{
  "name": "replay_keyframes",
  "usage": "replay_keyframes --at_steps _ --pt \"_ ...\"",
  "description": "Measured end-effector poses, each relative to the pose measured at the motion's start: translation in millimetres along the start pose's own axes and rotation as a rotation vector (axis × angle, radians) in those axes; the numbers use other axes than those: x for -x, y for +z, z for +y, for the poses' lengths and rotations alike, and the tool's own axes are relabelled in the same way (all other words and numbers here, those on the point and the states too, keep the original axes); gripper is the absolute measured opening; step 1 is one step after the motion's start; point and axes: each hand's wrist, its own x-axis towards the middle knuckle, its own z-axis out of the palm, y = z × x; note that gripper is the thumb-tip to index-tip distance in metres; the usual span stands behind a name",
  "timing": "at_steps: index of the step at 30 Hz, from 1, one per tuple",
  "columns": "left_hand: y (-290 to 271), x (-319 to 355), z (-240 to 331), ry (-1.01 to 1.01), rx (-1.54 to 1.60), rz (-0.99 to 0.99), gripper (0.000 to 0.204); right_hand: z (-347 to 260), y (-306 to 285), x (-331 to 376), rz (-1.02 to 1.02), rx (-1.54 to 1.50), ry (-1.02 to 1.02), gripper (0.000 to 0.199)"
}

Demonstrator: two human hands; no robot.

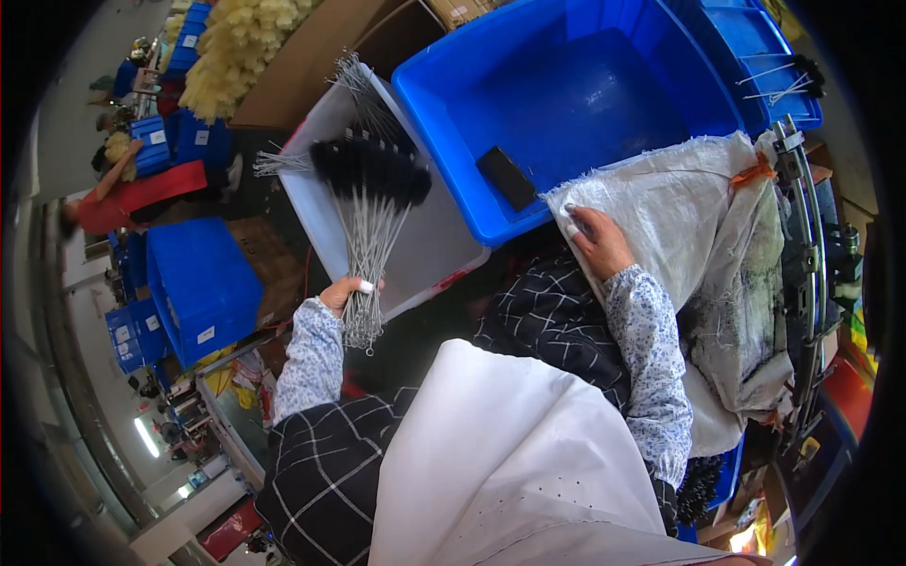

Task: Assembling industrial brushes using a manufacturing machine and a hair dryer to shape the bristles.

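My left hand (344, 294) is closed around the twisted wire stems of a bundle of brushes (373, 231). Their black bristle heads point away from me, over a white bin (436, 231), and the looped wire ends hang below my fist. More wire-stemmed brushes (354, 83) lie in that bin, partly hidden behind the bundle. On the right, my right hand (604, 242) grips the near-left edge of a whitish woven sack (675, 189) with thumb and fingers. White coverings show on fingertips of both hands.
A big blue tub (585, 94) stands ahead, holding a dark flat block (507, 177). Loose brushes (788, 80) lie on a blue crate at far right. A curved metal rail (813, 245) runs beside the sack. At far left, a person in red (142, 198) works near blue bins.
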Motion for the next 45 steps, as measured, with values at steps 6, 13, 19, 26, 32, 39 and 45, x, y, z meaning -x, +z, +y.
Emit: replay_keyframes --at_steps 6,13,19,26,32,39,45 --pt "87 3 18 0.443 0.031 -0.503 0.046 -50 -4 10 -0.193 -0.174 -0.132 0.044" --pt "182 -63 -2 0.384 -0.163 -1.197 0.025 -120 -8 18 -0.279 -1.098 -0.058 0.080" --pt "195 -52 -25 0.421 -0.162 -1.259 0.025 -119 -23 37 0.095 -0.914 -0.061 0.067" --pt "183 -17 -38 0.563 -0.167 -1.267 0.025 -133 -41 58 0.252 -0.653 -0.261 0.055" --pt "194 -13 -36 0.518 -0.231 -1.371 0.025 -136 -57 88 0.298 -0.378 -0.159 0.069" --pt "297 -19 -28 0.306 -0.274 -1.524 0.026 -54 -117 165 0.283 -0.370 -0.229 0.068" --pt "291 -23 -21 0.370 -0.307 -1.392 0.025 68 -165 329 1.274 -0.349 0.082 0.021"
